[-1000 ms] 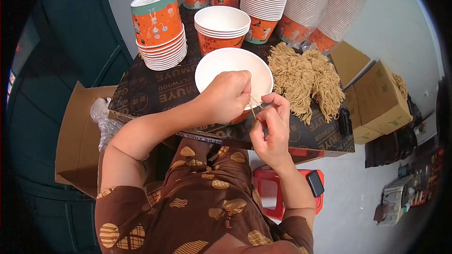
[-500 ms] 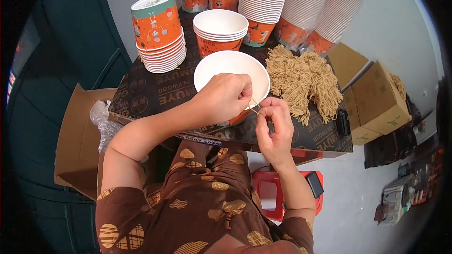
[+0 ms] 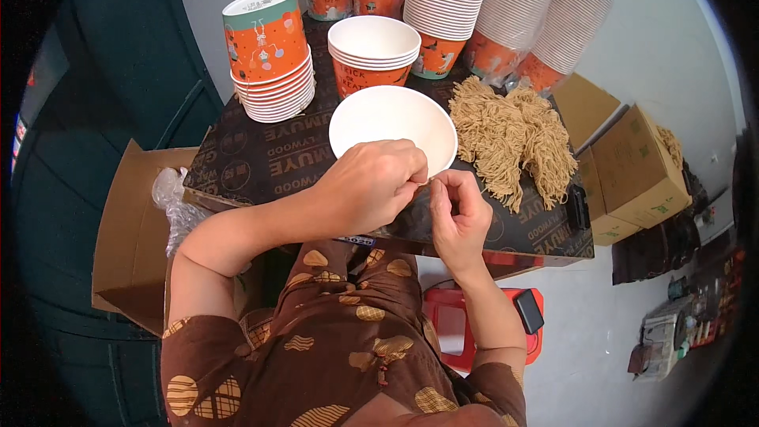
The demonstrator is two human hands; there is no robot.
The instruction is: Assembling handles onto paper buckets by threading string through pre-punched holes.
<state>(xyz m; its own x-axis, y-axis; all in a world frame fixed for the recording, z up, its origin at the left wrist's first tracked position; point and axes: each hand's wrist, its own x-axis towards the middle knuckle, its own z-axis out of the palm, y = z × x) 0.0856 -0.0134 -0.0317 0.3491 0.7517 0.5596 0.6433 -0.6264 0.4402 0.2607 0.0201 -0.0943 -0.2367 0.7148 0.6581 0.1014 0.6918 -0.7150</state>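
Observation:
A white-lined paper bucket (image 3: pixel 387 115) stands upright on the dark tabletop, its mouth facing up. In front of its near rim my left hand (image 3: pixel 378 187) pinches a short tan string (image 3: pixel 429 181), and my right hand (image 3: pixel 461 213) pinches it from the other side. The fingertips of both hands almost meet; most of the string is hidden between them. My left hand covers the near side of the bucket. Right of the bucket lies a heap of tan cut strings (image 3: pixel 506 142).
Behind stand short nested buckets (image 3: pixel 373 43), an upside-down orange stack (image 3: pixel 273 55) and taller stacks (image 3: pixel 447 0), some in clear plastic. A cardboard box (image 3: pixel 138 229) flanks the table (image 3: pixel 261 162) on the left, more boxes (image 3: pixel 636 162) on the right. A phone (image 3: pixel 529 310) rests on a red stool (image 3: pixel 447 324).
My left hand has moved slightly down and right, closer to my right hand. The loop of string that showed between them is now a short bit at the fingertips.

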